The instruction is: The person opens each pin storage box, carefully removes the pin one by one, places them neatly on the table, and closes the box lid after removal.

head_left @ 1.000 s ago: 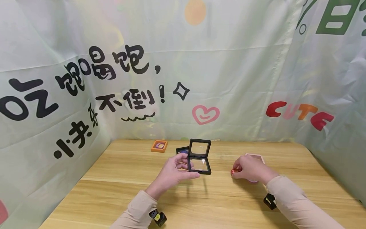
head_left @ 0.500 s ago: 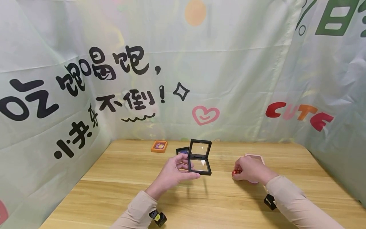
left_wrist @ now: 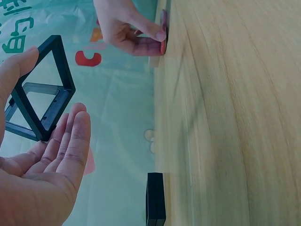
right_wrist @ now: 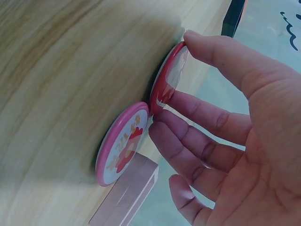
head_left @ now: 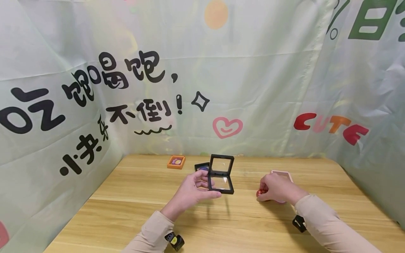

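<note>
My left hand holds a black hinged display frame with clear windows up over the table. It is spread at its hinge, one half upright. In the left wrist view, thumb and fingers grip the display frame at opposite edges, with nothing behind its windows. At the right, my right hand pinches a red-rimmed round button badge at the table between thumb and fingers. A pink-rimmed badge lies right beside it, mostly hidden by the hand in the head view.
A pink square case lies behind the right hand. At the back are an orange square frame with a purple picture and a black frame, partly behind my left hand. Printed curtains hang around the wooden table.
My right hand has shifted very slightly to the right with the red-rimmed badge. The left hand and the display frame have stayed nearly still.
</note>
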A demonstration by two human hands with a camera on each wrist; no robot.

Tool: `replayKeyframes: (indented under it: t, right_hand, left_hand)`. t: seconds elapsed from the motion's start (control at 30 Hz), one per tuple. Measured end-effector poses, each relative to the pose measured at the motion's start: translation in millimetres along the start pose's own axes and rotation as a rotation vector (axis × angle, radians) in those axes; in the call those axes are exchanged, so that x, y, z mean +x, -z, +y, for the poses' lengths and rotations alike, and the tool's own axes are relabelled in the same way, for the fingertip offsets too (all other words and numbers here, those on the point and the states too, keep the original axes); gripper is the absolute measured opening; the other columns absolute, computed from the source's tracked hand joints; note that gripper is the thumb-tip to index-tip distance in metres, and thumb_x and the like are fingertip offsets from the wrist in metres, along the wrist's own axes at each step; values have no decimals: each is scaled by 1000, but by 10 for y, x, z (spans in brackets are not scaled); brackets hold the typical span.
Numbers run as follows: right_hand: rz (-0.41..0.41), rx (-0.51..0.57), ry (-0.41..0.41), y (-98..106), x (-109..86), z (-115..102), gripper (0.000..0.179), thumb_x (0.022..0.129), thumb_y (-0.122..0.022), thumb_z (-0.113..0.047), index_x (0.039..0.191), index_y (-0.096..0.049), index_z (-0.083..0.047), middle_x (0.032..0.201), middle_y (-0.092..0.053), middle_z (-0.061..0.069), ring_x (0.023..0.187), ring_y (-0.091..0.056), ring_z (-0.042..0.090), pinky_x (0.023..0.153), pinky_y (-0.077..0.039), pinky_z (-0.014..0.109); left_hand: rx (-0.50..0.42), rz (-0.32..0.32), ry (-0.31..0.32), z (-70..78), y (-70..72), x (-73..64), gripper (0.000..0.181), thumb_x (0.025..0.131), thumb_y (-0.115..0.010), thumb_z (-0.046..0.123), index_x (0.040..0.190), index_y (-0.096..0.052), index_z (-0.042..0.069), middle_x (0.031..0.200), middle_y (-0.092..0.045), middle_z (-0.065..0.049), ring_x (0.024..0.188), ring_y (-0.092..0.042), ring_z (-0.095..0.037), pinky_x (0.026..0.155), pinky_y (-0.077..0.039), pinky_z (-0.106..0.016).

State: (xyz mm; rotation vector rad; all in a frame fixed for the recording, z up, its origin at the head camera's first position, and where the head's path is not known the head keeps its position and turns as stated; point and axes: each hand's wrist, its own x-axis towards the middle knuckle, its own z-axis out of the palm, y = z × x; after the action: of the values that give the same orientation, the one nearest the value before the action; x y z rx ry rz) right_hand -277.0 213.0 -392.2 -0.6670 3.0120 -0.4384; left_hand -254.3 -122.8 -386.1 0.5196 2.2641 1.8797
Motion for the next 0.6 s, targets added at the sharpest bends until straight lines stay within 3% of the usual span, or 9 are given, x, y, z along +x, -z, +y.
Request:
replayKeyframes:
  t: [0.17, 0.3, 0.47, 0.6]
  right_hand:
    - [28, -79, -42, 74, 16, -18, 25, 85, -89, -44, 84, -74, -23, 76, -64, -13, 72, -55, 7, 75, -53, 40]
    - [47, 33, -12, 179, 28, -77, 27, 93, -83, -37, 100, -79, -11, 88, -73, -5, 80, -64, 10, 73, -59, 41]
    - [87, 190, 52, 294, 20, -243, 30, 105, -69, -36, 112, -77, -8, 90, -74, -3, 77, -61, 7, 71, -55, 30]
    - [124, 254, 113, 356, 23, -381, 31, 114, -54, -29, 124, -72, -5, 91, -72, -5, 82, -63, 8, 76, -58, 31]
  left_hand:
    - [8, 6, 0, 4, 1, -2, 78, 80, -96, 15, 144, -55, -1, 124, -72, -17, 102, -74, -17, 91, -64, -29]
    - [11, 7, -2, 9, 0, -2, 76, 80, -96, 15, 143, -56, 0, 121, -72, -13, 102, -74, -17, 90, -64, -29]
    - [16, -3, 0, 8, -1, -2, 73, 80, -96, 17, 139, -58, -1, 115, -77, -10, 102, -75, -18, 91, -64, -30]
    - [26, -12, 2, 10, -13, -11, 76, 81, -97, 19, 142, -56, -1, 113, -78, -9, 103, -75, -18, 93, -64, -30]
